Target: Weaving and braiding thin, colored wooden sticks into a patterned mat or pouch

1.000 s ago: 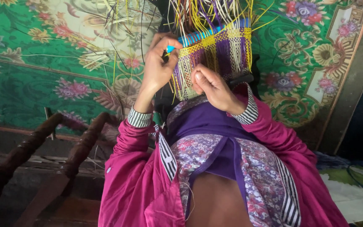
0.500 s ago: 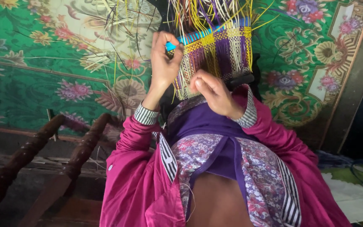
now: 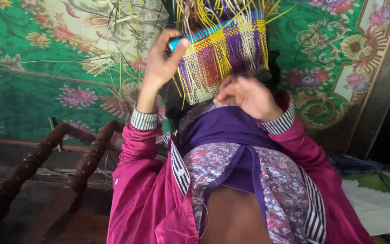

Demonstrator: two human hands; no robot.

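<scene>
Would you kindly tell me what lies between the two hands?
In the head view, the half-woven colourful basket lies between the left hand and right hand.

Glossy plastic-strip woven basket (image 3: 224, 58); matt floral carpet (image 3: 46, 72); turned wooden legs (image 3: 86, 158)

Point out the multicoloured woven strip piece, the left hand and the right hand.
multicoloured woven strip piece (image 3: 224, 58), head view, woven middle
left hand (image 3: 161, 68), head view, palm, pinching the blue strip
right hand (image 3: 249, 97), head view, back of hand

Green floral carpet (image 3: 32, 95) spread underneath with loose straw strips (image 3: 109, 27) scattered on it, two dark turned wooden legs (image 3: 84, 165) lower left, pale sheet (image 3: 375, 203) lying off to the right edge.
</scene>
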